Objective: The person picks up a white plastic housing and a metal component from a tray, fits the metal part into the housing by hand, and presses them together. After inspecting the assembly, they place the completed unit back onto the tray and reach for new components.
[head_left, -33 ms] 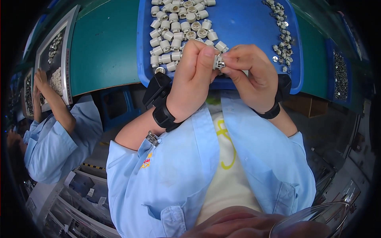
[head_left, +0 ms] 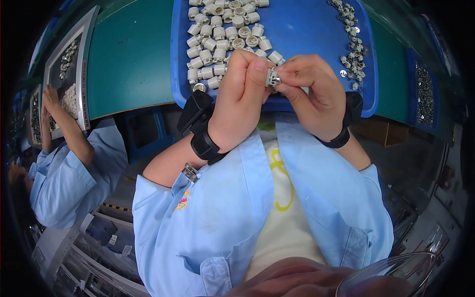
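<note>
Just above the near edge of a blue tray (head_left: 307,29), my two hands meet around a small white lamp socket (head_left: 270,79) with metal contacts at its right end. Most of its body is hidden in my left hand (head_left: 237,101), whose thumb and fingers are closed on it. Thumb and forefinger of my right hand (head_left: 319,91) pinch that metal end; whether they hold a separate small part there cannot be made out. Many white cylindrical lamp sockets (head_left: 218,33) lie in the tray's left half. Small white-and-metal inserts (head_left: 352,62) form a strip along its right side.
The tray stands on a green table (head_left: 131,59). At the right is a blue bin (head_left: 424,96) of small metal parts. On the left, a co-worker's hands (head_left: 51,100) reach over a metal-framed tray (head_left: 84,74) holding small parts.
</note>
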{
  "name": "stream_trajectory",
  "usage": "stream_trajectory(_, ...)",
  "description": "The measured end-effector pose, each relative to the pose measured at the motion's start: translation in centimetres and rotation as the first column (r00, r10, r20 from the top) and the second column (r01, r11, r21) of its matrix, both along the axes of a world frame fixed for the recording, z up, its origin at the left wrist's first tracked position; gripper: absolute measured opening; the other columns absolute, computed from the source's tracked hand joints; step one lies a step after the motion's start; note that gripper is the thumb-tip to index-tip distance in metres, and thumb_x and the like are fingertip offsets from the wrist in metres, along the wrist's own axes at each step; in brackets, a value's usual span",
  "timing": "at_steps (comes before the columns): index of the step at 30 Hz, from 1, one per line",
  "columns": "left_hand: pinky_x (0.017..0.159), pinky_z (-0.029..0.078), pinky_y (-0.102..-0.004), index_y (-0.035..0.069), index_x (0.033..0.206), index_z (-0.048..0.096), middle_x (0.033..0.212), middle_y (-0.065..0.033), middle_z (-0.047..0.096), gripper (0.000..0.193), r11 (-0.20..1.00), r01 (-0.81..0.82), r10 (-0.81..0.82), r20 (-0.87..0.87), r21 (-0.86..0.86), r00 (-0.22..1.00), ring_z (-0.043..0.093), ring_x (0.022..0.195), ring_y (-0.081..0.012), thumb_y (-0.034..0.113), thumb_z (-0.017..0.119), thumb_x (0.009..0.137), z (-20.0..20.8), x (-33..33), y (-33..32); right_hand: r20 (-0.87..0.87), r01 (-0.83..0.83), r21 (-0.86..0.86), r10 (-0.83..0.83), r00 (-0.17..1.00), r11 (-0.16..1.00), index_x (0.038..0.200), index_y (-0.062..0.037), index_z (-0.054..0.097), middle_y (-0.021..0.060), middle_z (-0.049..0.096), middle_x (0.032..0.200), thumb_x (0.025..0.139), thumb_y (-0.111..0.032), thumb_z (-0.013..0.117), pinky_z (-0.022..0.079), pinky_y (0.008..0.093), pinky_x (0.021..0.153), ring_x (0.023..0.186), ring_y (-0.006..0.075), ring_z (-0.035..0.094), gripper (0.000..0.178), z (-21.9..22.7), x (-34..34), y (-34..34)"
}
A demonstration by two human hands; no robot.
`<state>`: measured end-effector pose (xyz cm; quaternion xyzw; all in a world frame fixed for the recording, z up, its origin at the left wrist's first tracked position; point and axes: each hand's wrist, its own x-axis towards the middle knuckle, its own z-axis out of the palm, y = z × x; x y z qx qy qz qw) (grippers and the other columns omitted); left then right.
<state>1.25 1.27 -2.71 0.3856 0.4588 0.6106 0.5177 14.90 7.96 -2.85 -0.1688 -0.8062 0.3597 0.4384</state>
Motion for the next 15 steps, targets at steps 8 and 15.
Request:
stream_trajectory(8,0.051,0.039,-0.0189,0.004,0.088,0.042,0.068,0.0008,0.045,0.02,0.999,-0.044,0.046,-0.089,0.022,0.995,0.04,0.056,-0.0023,0.023,0.039,0.095,0.18,0.12,-0.1,-0.047,-0.061,-0.074,0.057,0.997,0.995,0.081,-0.0025,0.057,0.0076,0.057,0.087,0.074,0.002,0.065,0.045,0.0263,0.066,0.079,0.0192,0.055,0.012,-0.45,0.08,-0.06)
stream_trajectory(15,0.051,0.039,-0.0194,0.003,0.087,0.044,0.066,0.0003,0.047,0.02,0.997,-0.06,0.063,-0.077,0.046,0.995,0.043,0.057,-0.0029,0.022,0.04,0.095,0.2,0.14,0.02,-0.099,-0.107,-0.239,0.085,0.991,0.965,0.081,-0.0018,0.057,0.0087,0.056,0.09,0.075,0.0,0.065,0.045,0.0256,0.069,0.081,0.0171,0.054,0.01,-0.2,0.19,-0.38)
